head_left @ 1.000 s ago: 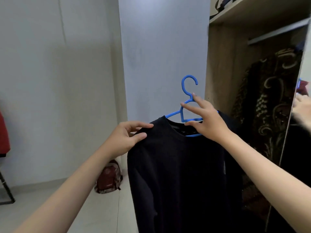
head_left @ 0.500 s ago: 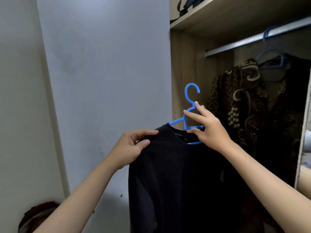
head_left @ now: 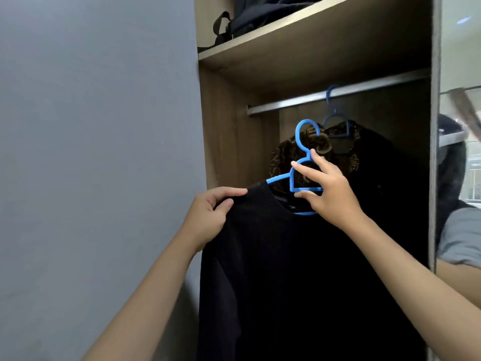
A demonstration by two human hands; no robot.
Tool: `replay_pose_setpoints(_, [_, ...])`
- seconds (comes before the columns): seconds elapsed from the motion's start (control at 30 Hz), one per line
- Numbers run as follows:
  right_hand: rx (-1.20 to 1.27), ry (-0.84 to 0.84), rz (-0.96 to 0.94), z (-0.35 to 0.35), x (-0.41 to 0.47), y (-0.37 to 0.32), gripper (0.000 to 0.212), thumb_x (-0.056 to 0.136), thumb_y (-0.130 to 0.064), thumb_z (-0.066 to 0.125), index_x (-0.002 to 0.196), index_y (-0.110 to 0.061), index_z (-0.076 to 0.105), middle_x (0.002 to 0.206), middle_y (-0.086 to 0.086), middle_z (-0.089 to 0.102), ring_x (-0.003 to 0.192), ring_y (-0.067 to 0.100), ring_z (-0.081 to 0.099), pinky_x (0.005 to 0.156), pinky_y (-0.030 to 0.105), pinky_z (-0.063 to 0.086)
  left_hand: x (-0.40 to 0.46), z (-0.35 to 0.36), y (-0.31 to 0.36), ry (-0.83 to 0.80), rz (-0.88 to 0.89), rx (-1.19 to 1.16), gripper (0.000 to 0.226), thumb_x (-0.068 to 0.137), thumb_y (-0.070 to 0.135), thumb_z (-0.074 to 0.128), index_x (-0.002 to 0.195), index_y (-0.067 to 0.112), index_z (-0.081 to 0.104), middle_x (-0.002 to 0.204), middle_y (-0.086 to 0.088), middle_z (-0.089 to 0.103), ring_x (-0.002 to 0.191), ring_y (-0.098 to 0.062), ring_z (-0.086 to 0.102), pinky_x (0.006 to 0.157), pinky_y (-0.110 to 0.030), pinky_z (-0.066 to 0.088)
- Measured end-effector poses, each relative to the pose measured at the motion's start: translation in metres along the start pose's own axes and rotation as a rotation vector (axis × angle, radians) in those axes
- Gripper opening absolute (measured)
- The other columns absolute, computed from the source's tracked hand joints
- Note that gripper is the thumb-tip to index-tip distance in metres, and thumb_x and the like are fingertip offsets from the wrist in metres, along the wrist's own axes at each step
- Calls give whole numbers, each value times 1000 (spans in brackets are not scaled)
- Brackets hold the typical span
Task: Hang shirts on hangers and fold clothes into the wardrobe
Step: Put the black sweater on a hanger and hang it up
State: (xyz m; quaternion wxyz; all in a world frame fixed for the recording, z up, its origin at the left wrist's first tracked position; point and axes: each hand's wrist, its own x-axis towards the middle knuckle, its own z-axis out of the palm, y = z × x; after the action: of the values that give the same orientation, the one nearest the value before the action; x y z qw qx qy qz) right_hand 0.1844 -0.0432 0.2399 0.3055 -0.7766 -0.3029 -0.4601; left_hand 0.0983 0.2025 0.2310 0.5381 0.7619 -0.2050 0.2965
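A plain grey wall [head_left: 99,152] fills the left of the scene, meeting the wood-grain side panel of an open wardrobe [head_left: 223,131]. A person's left hand [head_left: 208,217] pinches the left shoulder of a dark navy long-sleeved shirt [head_left: 286,282] between thumb and curled fingers, just beside the neckline. The shirt hangs on a bright blue plastic hanger [head_left: 302,165], held in front of the wardrobe opening, its hook upright and below the silver metal rail [head_left: 338,96], not touching it. The right hand [head_left: 328,194] grips the hanger at its neck frame, index and middle fingers laid over the upper curve and thumb pressed under the lower bar. Behind the held hanger, a second blue hanger [head_left: 334,118] is hooked on the rail and carries a dark brown shirt with a gold swirling pattern [head_left: 320,155]. On the wooden shelf [head_left: 325,29] above the rail lies a dark bag [head_left: 250,19] with a strap hanging at its left end. At the far right, a mirrored door panel [head_left: 459,178] reflects a grey sleeve and part of an arm
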Motion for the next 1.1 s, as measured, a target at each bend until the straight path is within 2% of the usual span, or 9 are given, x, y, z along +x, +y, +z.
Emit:
replay_pose_setpoints(0.13, [12, 94, 52, -10, 21, 18, 66, 70, -9, 81, 130, -23, 56, 151, 1, 36, 141, 20, 27, 114, 27, 20, 42, 18, -11, 5, 8, -85, 34, 96, 2, 45, 101, 22, 72, 105, 9, 70, 99, -2, 64, 89, -17, 50])
replay_pose_setpoints(0.3, [30, 175, 130, -10, 49, 40, 69, 70, -8, 81, 132, -26, 54, 150, -7, 36, 143, 13, 22, 110, 19, 15, 85, 37, -24, 0, 41, -169, 34, 95, 0, 44, 101, 20, 71, 107, 7, 69, 99, -3, 64, 85, -12, 50])
replay_pose_setpoints(0.4, [49, 240, 165, -9, 65, 55, 69, 72, -7, 79, 132, -29, 54, 151, -9, 35, 144, 11, 19, 114, 23, 15, 115, 48, -30, -30, 66, -213, 37, 95, 0, 44, 97, 24, 71, 106, 5, 70, 99, -7, 65, 79, -13, 50])
replay_pose_setpoints(0.5, [48, 288, 190, -10, 80, 75, 70, 74, -6, 77, 134, -30, 51, 152, -8, 32, 145, 12, 14, 117, 31, 15, 149, 61, -32, -77, 79, -221, 36, 96, 1, 44, 97, 24, 71, 107, 3, 70, 100, -10, 65, 81, -19, 52])
replay_pose_setpoints(0.67, [90, 318, 220, -17, 110, 115, 75, 77, -4, 75, 140, -30, 44, 155, -6, 27, 146, 11, 9, 111, 24, 12, 199, 85, -22, -107, 135, -195, 35, 96, 3, 45, 96, 26, 72, 105, 2, 70, 100, -12, 65, 80, -22, 53])
replay_pose_setpoints(0.8, [87, 338, 225, -24, 137, 140, 75, 78, -4, 74, 142, -26, 42, 155, -6, 27, 144, 8, 14, 109, 18, 15, 232, 101, -9, -93, 161, -179, 32, 96, 6, 46, 95, 25, 72, 102, 4, 70, 98, -12, 65, 89, -32, 54])
replay_pose_setpoints(0.93, [101, 347, 216, -35, 157, 159, 77, 77, -2, 75, 143, -18, 41, 154, 0, 30, 143, 10, 22, 115, 26, 22, 252, 114, -1, -112, 217, -183, 30, 96, 5, 46, 97, 22, 71, 103, 3, 69, 98, -12, 66, 89, -32, 54])
replay_pose_setpoints(1.03, [112, 349, 253, -42, 161, 167, 79, 76, -1, 76, 144, -13, 38, 153, 2, 33, 139, 10, 30, 109, 20, 27, 263, 125, -1, -126, 245, -170, 29, 95, 3, 46, 98, 19, 70, 102, 1, 69, 99, -13, 65, 93, -34, 52])
replay_pose_setpoints(1.1, [81, 332, 286, -42, 158, 172, 81, 76, -2, 76, 145, -13, 36, 153, 0, 32, 140, 10, 29, 109, 18, 24, 266, 132, -6, -138, 247, -167, 30, 95, 2, 46, 94, 22, 70, 99, 2, 69, 98, -11, 65, 95, -33, 51])
